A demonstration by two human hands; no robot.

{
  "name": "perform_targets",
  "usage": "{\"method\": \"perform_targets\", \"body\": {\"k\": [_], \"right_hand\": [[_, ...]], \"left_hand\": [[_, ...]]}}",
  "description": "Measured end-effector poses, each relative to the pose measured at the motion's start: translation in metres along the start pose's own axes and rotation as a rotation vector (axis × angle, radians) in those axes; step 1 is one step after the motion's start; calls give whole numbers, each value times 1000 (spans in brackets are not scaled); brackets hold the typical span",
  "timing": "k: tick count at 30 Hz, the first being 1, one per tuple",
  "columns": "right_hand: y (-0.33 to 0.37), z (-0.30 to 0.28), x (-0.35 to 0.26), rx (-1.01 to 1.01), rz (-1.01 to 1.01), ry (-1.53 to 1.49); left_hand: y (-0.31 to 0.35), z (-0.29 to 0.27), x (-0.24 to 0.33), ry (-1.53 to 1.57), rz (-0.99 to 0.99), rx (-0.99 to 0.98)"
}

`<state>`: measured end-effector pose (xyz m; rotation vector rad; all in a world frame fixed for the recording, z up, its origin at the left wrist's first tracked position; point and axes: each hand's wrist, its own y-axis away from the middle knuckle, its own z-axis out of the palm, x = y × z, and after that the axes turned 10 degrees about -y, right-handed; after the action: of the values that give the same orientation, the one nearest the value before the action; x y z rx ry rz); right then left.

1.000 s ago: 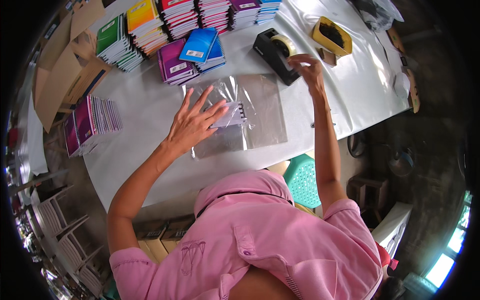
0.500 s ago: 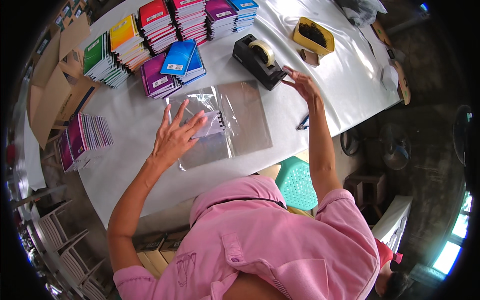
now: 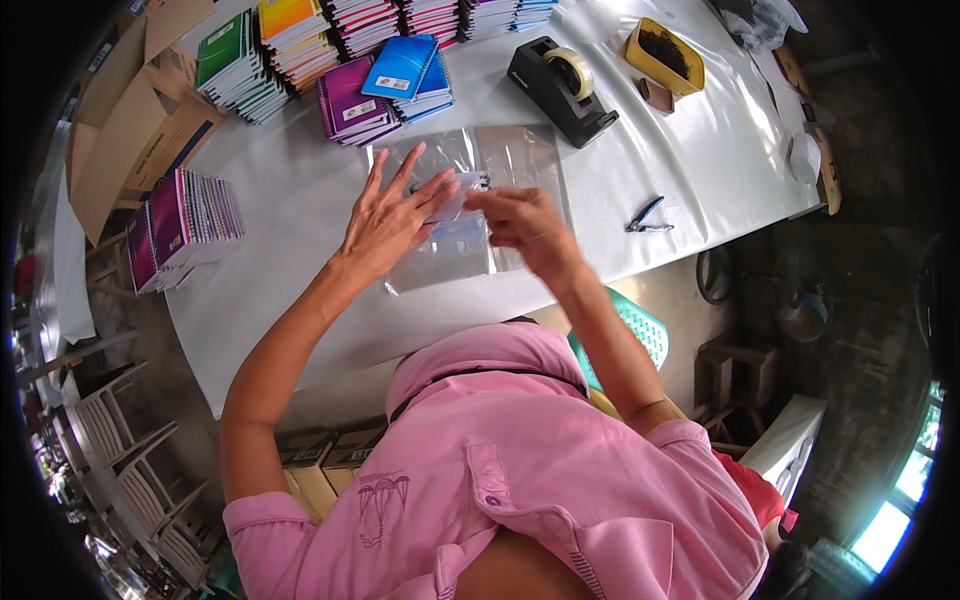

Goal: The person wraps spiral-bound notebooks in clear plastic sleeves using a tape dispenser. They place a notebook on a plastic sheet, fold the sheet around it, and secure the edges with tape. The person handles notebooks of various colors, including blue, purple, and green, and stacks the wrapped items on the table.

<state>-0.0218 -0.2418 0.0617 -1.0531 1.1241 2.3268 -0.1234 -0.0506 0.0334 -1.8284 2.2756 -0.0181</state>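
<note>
A clear plastic bag (image 3: pixel 527 160) lies flat on the silver-white table cover. Within its outline, between my hands, is a small pale spiral-bound pad (image 3: pixel 452 207), partly hidden by my fingers. My left hand (image 3: pixel 385 220) rests on the bag's left part with fingers stretched and apart, fingertips at the pad. My right hand (image 3: pixel 525 228) is over the bag just right of the pad, its fingers drawn together in a pinch. Whatever is between those fingertips is too small to make out. Beyond the bag stands a black tape dispenser (image 3: pixel 545 85) with a roll of tape (image 3: pixel 570 75).
Stacks of colored spiral notebooks (image 3: pixel 362 100) line the far side. More purple notebooks (image 3: pixel 180 230) stand at the left edge near an open cardboard box (image 3: pixel 135 150). Cutting pliers (image 3: pixel 648 215) lie at right. Farther back is a yellow container (image 3: pixel 663 58) holding dark pieces.
My right hand has come from the tape dispenser's front end to the pad on the bag, closing into a pinch. My left hand stays spread on the bag. The whole view has shifted slightly.
</note>
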Motion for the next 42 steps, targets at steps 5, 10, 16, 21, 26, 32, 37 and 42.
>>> {"method": "perform_targets", "body": {"k": [5,10,16,21,26,32,37,42], "right_hand": [[-6,5,72,221,-92,78],[-15,0,99,294,-303,184],[-29,-4,111,423,-451,858],[-28,-64,110,-134,-74,-122],[-39,-85,86,-183,586,-456],[-29,-63,69,-121,531,-235],[9,-74,17,-150,500,-210],[31,-14,-33,-291,227,-50]], "left_hand": [[2,2,1,76,-19,29],[-5,-4,-5,182,-31,-90],[-34,34,-16,824,-174,-250],[-23,29,-4,913,-12,-260],[-4,71,-8,1693,-253,-223],[18,136,9,1247,-452,90],[21,127,23,914,-458,78],[28,144,30,438,-234,148]]}}
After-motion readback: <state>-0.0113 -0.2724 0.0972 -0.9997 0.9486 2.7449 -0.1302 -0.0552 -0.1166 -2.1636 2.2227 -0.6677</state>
